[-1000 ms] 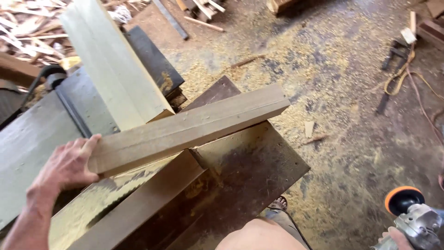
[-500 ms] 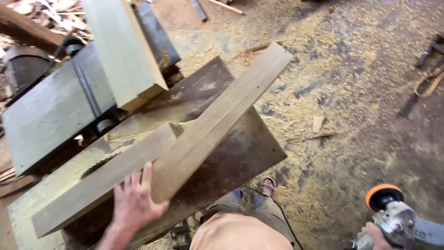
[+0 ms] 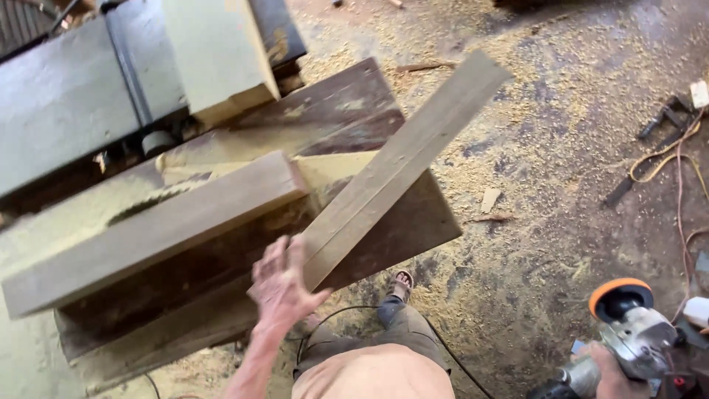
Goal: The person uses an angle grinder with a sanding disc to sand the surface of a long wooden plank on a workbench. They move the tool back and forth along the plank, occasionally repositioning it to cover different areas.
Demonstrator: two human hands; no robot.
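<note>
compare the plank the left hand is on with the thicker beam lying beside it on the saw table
The plank is thinner and angled, its far end sticking out past the table over the sawdust floor; the beam is thicker and lies wholly on the table. The left hand presses the plank's near end; nothing touches the beam. Both are long, squared, grey-brown timber.

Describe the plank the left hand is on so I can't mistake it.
Start at the dark saw table. Two planks lie on it; yours is the plank slanting up to the right, overhanging the sawdusty floor, with the left hand at its near end. The other lies flatter, leftward.
</note>
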